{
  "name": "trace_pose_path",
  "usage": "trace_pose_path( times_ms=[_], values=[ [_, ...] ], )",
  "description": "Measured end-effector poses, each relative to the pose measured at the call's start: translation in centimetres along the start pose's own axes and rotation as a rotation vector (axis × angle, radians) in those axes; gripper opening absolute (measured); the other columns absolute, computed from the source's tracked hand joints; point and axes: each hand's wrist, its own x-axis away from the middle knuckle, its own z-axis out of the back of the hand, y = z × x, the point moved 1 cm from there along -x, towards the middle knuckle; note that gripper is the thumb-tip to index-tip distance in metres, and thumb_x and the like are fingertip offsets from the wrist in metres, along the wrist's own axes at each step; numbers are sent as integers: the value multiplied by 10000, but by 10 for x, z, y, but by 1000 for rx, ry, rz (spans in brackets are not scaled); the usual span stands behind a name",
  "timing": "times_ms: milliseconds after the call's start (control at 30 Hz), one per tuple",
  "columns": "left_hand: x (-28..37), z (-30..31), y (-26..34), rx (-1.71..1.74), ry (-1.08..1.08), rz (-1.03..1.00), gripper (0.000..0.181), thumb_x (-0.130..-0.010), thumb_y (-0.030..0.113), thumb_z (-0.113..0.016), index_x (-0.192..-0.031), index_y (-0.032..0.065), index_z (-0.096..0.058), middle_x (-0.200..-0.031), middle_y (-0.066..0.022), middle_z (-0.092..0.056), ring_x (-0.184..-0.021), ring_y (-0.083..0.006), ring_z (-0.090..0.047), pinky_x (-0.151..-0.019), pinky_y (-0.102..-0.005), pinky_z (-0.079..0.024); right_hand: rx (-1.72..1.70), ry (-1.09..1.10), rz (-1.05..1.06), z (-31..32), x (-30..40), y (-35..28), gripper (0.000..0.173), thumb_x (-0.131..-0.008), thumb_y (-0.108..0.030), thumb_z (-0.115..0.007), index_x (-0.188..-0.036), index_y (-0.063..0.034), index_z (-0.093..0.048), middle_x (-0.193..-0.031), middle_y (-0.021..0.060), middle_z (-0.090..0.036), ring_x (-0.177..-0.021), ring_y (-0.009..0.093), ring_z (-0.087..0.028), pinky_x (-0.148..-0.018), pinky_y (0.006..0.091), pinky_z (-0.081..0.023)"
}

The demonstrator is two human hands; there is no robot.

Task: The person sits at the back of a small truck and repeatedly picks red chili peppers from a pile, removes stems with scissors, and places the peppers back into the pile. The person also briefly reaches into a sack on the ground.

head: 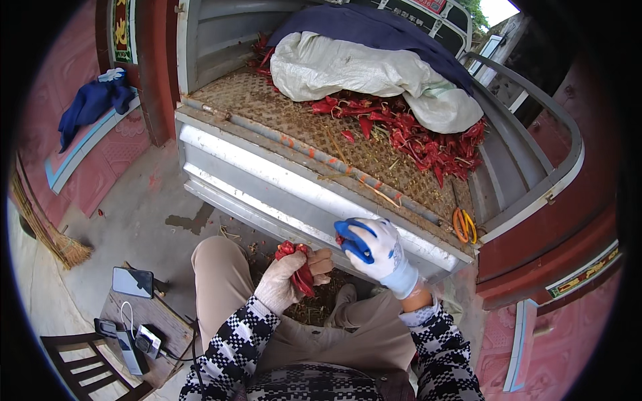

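Several red chili peppers (303, 278) are gripped in my left hand (279, 285), which wears an off-white knit glove. Beside it, to the right, my right hand (377, 250) is in a white glove with blue-coated fingers. Those fingers curl around a small piece of red pepper (339, 240), mostly hidden by the glove. Both hands are above my lap, close to the lowered metal tailgate (281, 185) of a truck. On the rusty truck bed (251, 100) lies a heap of red chili peppers (426, 143), partly covered by a white woven sack (336, 65) and a dark blue cloth (371, 27).
Orange and yellow rings (464, 225) hang at the tailgate's right corner. To my left, a wooden stool (150, 321) bears a smartphone (132, 282) and cabled devices (147, 341). A straw broom (70, 248) leans by the wall. Stems and scraps (311, 313) litter the floor between my feet.
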Motion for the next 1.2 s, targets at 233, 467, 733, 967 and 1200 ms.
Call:
trace_pose_path(
  times_ms=[233, 467, 733, 967, 1200],
  values=[
    [1, 1, -1, -163, 76, -71, 216, -884, 39, -582, -1089, -23, -562, -989, -120, -650, -889, -222, -654, -817, -358, -550, -86, -14, -33, -30, 22, -45, 390, -778, -171, -723, -1154, -116, -635, -1116, 78, -622, -961, 241, -618, -816, 368, -476],
    [-6, 3, 3, -289, -21, -117, 258, -764, -91, -626, -1008, -18, -586, -933, -104, -667, -813, -224, -666, -781, -339, -556, -1030, 86, -763, -42, 37, -28, 429, -821, 23, -632, -1245, 2, -573, -1125, 102, -637, -985, 161, -644, -840, 280, -518],
    [-3, -6, 1, -495, 138, -162, 405, -704, -149, -659, -1077, -19, -570, -983, -101, -670, -880, -182, -657, -812, -306, -543, -324, -20, -243, -46, 21, -33, 378, -715, -166, -745, -1082, -88, -692, -1029, 122, -635, -948, 353, -584, -828, 452, -479],
    [-1, -5, 1, -686, 147, -178, 388, -730, -10, -753, -1076, 2, -580, -949, -58, -676, -843, -126, -645, -740, -251, -543, -69, 46, -147, -43, 22, -42, 339, -675, -155, -753, -1007, -116, -702, -1008, 73, -637, -932, 305, -582, -813, 436, -453],
    [-4, -5, -10, -452, 175, -161, 354, -718, -85, -679, -1040, 2, -562, -906, -73, -649, -819, -164, -646, -778, -301, -551, -328, 206, -344, -64, 32, -43, 233, -740, -97, -673, -971, -69, -687, -929, 92, -654, -824, 283, -601, -763, 404, -476]
  ],
)
